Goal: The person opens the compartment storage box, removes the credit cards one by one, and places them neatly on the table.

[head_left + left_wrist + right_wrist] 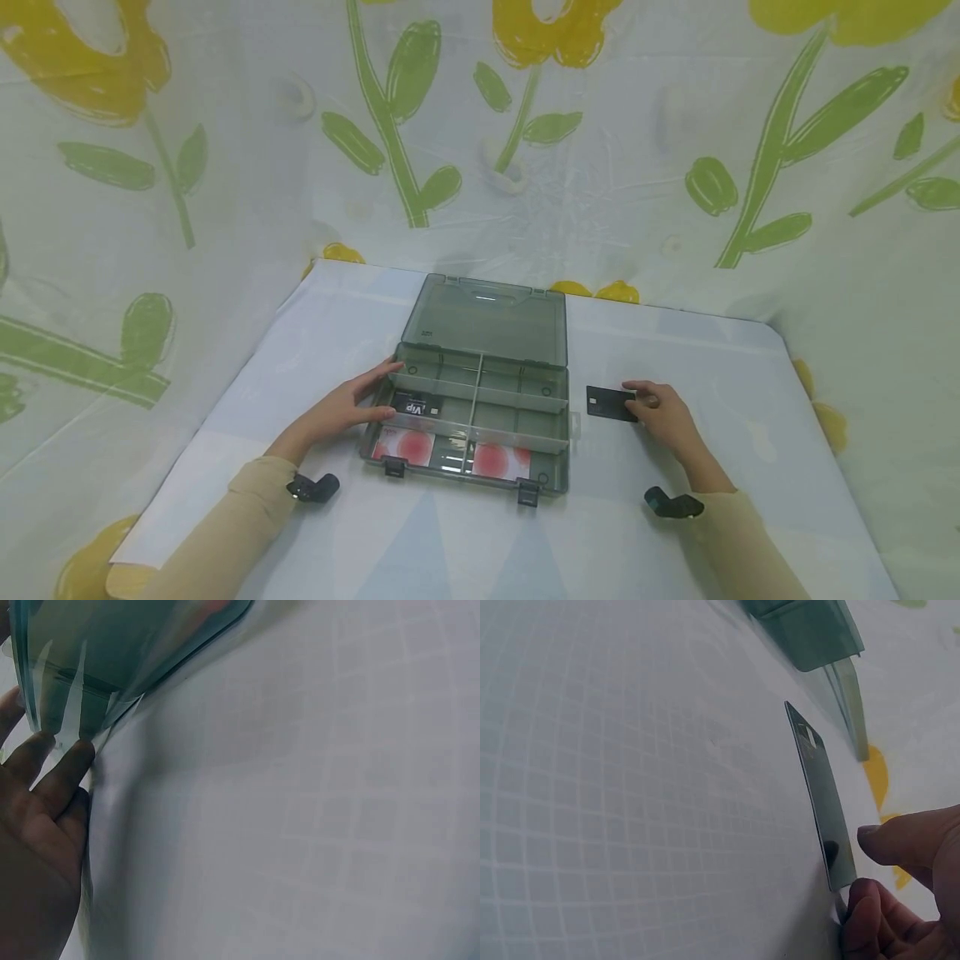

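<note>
A shallow grey-green plastic compartment box (492, 388) stands with its hinged lid (487, 321) laid back. Fingers spread, my left hand (341, 408) rests against the box's left side; the left wrist view shows its fingertips on the clear wall (75, 697). A black card (609, 403) with a small pale square lies flat right of the box. My right hand (667, 417) is at the card's right end. In the right wrist view one digit touches the end of the card (825, 802), while another fingertip stays a small gap above it.
Inside the box, a black "Vip" card (417, 404) lies in the left middle compartment. Two red-and-white cards (501, 460) lie in the front compartments. Two dark latches (528, 493) stick out at the front. A flower-patterned curtain (615, 167) encloses the white table (720, 358).
</note>
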{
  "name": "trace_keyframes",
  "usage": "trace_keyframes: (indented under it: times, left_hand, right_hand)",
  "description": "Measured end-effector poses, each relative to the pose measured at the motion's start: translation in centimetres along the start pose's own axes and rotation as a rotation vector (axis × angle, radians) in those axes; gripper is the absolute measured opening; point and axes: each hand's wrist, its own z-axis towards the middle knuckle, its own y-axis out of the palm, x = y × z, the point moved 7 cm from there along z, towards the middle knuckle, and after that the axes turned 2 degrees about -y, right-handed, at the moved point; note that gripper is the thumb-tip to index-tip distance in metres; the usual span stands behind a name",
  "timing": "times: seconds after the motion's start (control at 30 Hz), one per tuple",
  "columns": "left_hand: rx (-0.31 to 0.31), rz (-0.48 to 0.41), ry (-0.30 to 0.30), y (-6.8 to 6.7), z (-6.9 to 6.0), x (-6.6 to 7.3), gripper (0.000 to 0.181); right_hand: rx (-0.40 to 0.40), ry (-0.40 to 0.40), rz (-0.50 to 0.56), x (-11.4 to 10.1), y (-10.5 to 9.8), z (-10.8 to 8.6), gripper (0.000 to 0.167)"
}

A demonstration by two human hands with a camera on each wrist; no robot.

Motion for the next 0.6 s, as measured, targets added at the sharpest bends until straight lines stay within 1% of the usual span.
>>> trace_keyframes:
  times: [0.37, 0.6]
  left_hand:
    - [-0.003, 0.001, -0.014, 0.0, 0.1, -0.4, 0.078]
    - [-0.004, 0.009, -0.028, 0.1, 0.1, -0.6, 0.079]
  right_hand:
    - [-0.01, 0.039, 0.035, -0.3, -0.1, -0.6, 0.04]
    - [-0.004, 0.029, 0.046, -0.6, -0.3, -1.1, 0.041]
